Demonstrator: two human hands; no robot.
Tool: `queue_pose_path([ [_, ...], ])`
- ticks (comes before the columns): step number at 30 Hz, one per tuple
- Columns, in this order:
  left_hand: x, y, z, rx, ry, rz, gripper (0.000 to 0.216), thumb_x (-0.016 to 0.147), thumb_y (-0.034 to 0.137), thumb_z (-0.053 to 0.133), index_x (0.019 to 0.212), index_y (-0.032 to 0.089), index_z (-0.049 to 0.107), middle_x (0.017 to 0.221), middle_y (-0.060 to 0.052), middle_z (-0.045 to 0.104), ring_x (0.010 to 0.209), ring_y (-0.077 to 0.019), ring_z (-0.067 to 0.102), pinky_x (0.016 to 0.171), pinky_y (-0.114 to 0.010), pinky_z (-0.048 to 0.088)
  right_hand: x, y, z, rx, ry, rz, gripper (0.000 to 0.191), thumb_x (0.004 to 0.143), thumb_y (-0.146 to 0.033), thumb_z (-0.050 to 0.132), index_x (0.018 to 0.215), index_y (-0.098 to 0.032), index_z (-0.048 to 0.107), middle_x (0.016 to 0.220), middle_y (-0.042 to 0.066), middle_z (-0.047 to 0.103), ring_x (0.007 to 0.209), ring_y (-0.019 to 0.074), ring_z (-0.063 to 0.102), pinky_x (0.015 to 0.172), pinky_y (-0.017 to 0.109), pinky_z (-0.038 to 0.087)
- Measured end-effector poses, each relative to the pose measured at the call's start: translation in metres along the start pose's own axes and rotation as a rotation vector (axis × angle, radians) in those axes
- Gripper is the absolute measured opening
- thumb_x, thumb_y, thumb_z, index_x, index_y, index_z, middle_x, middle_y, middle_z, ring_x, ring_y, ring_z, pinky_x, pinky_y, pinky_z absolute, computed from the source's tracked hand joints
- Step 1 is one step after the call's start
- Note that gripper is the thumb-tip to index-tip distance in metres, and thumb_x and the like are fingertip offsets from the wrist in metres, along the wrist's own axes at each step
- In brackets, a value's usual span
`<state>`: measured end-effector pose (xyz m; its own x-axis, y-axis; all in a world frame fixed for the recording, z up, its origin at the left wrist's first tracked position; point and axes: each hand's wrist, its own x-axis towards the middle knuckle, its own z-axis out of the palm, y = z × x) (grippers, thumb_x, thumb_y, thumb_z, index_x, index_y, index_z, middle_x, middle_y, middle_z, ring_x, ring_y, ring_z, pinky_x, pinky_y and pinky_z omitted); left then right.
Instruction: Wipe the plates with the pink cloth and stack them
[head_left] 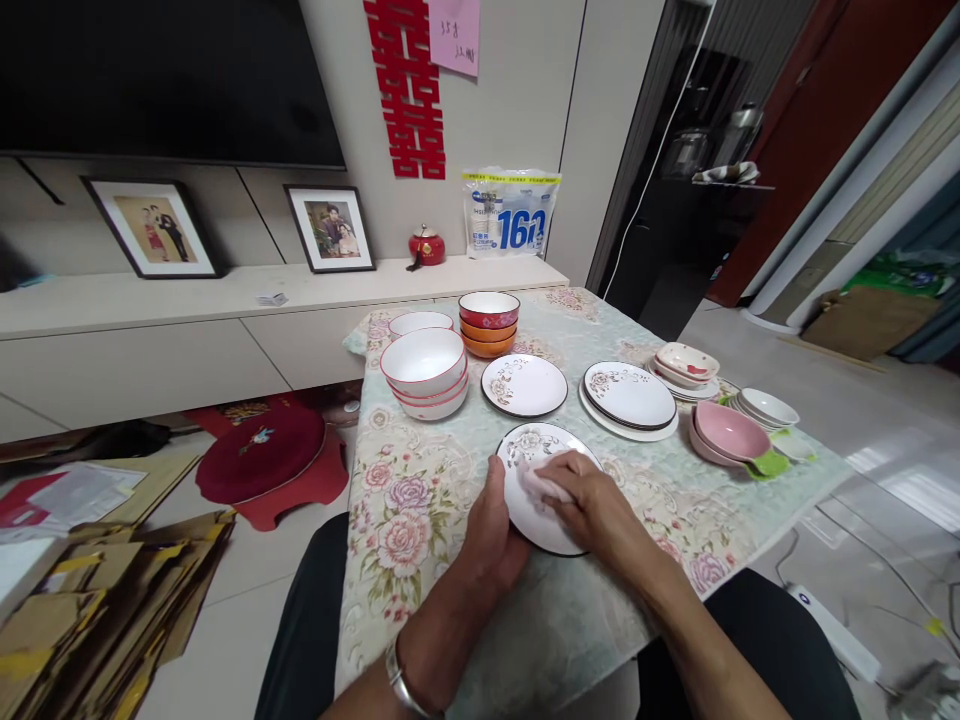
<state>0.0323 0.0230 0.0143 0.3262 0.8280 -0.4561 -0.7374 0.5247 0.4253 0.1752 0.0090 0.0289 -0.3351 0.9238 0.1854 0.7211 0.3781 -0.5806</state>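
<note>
A white plate point(536, 520) with a dark rim and a grey flower print is held above the near part of the table. Its left edge rests in my left hand point(491, 530), thumb over the rim and the other fingers underneath, hidden. My right hand point(592, 495) is closed on a crumpled pale pink cloth point(534, 482), which touches the plate's upper face. Just beyond lies another flower-printed plate point(525, 386). To its right, a stack of similar plates point(630, 395) rests on the table.
The table point(480, 455) has a floral cover. White red-rimmed bowls point(424, 362) are stacked at left, with red and orange bowls point(489, 325) behind. Pink bowls point(727, 435) and small white dishes point(765, 408) stand at right. A red stool point(262, 450) and flattened cardboard point(112, 600) are left of the table.
</note>
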Motion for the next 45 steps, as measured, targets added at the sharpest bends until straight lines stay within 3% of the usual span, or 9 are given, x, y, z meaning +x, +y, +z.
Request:
queue_pose_path([
  [4, 0.0, -0.002, 0.0, 0.003, 0.008, 0.013, 0.054, 0.097, 0.05, 0.045, 0.132, 0.012, 0.061, 0.123, -0.017, 0.071, 0.118, -0.0298, 0.065, 0.104, -0.044, 0.048, 0.008, 0.026, 0.007, -0.317, 0.16, 0.186, 0.033, 0.09, -0.005, 0.046, 0.113, -0.013, 0.069, 0.104, 0.015, 0.061, 0.1, 0.0268, 0.053, 0.087, 0.039, 0.045],
  [7, 0.0, -0.003, 0.0, -0.002, 0.001, 0.015, 0.052, 0.097, 0.05, 0.045, 0.13, 0.012, 0.062, 0.123, -0.016, 0.072, 0.118, -0.0297, 0.065, 0.104, -0.044, 0.048, 0.009, 0.018, 0.013, -0.416, 0.2, 0.193, 0.032, 0.089, -0.004, 0.045, 0.108, -0.013, 0.069, 0.102, 0.016, 0.061, 0.097, 0.0273, 0.051, 0.085, 0.039, 0.044],
  [15, 0.002, 0.001, -0.003, -0.041, -0.045, -0.051, 0.06, 0.098, 0.052, 0.039, 0.129, 0.005, 0.062, 0.123, -0.02, 0.07, 0.118, -0.0319, 0.064, 0.105, -0.044, 0.048, 0.003, -0.021, -0.005, 0.001, -0.095, -0.135, 0.029, 0.086, -0.002, 0.051, 0.099, -0.022, 0.067, 0.105, 0.005, 0.061, 0.098, 0.0186, 0.054, 0.083, 0.029, 0.045],
  [18, 0.003, 0.001, -0.001, -0.042, -0.019, -0.04, 0.06, 0.098, 0.053, 0.037, 0.132, 0.009, 0.061, 0.124, -0.018, 0.071, 0.118, -0.0311, 0.064, 0.104, -0.045, 0.048, 0.0, 0.0, -0.015, -0.119, -0.088, -0.004, 0.032, 0.083, 0.0, 0.051, 0.098, -0.021, 0.069, 0.103, 0.007, 0.061, 0.098, 0.0204, 0.055, 0.084, 0.03, 0.045],
  [24, 0.003, -0.002, -0.001, 0.0, 0.016, -0.011, 0.056, 0.097, 0.053, 0.042, 0.129, 0.012, 0.063, 0.117, -0.015, 0.074, 0.112, -0.0296, 0.067, 0.101, -0.043, 0.05, 0.009, 0.027, 0.003, -0.5, 0.152, 0.259, 0.032, 0.093, -0.005, 0.042, 0.109, -0.009, 0.07, 0.102, 0.018, 0.06, 0.099, 0.0296, 0.051, 0.085, 0.041, 0.045],
  [33, 0.001, 0.0, -0.001, 0.018, 0.009, -0.023, 0.047, 0.096, 0.044, 0.05, 0.127, 0.012, 0.064, 0.122, -0.016, 0.072, 0.109, -0.0282, 0.069, 0.099, -0.039, 0.052, 0.017, -0.003, 0.017, -0.137, 0.104, -0.135, 0.04, 0.085, -0.002, 0.049, 0.116, -0.021, 0.066, 0.109, 0.01, 0.06, 0.103, 0.0243, 0.052, 0.089, 0.038, 0.047],
  [38, -0.003, -0.001, 0.0, 0.07, 0.06, -0.007, 0.045, 0.096, 0.044, 0.052, 0.126, 0.013, 0.063, 0.119, -0.016, 0.073, 0.109, -0.0278, 0.07, 0.098, -0.039, 0.052, 0.015, 0.025, 0.007, -0.491, 0.299, 0.177, 0.035, 0.092, -0.007, 0.042, 0.118, -0.012, 0.065, 0.109, 0.019, 0.06, 0.103, 0.0302, 0.052, 0.086, 0.041, 0.044],
  [41, -0.003, -0.001, 0.0, 0.067, 0.081, 0.006, 0.048, 0.096, 0.046, 0.05, 0.127, 0.012, 0.062, 0.121, -0.018, 0.072, 0.112, -0.0284, 0.068, 0.1, -0.04, 0.051, 0.008, 0.04, -0.012, -0.544, 0.167, 0.339, 0.026, 0.097, -0.021, 0.043, 0.098, -0.012, 0.069, 0.091, 0.016, 0.063, 0.088, 0.0278, 0.056, 0.076, 0.036, 0.041],
  [45, -0.002, -0.001, 0.0, 0.027, 0.105, 0.058, 0.048, 0.096, 0.046, 0.05, 0.127, 0.011, 0.062, 0.123, -0.018, 0.071, 0.116, -0.0292, 0.066, 0.101, -0.041, 0.051, -0.004, 0.051, -0.04, -0.322, -0.035, 0.442, 0.033, 0.096, -0.036, 0.044, 0.071, -0.02, 0.058, 0.077, 0.009, 0.065, 0.069, 0.0201, 0.055, 0.064, 0.032, 0.036],
])
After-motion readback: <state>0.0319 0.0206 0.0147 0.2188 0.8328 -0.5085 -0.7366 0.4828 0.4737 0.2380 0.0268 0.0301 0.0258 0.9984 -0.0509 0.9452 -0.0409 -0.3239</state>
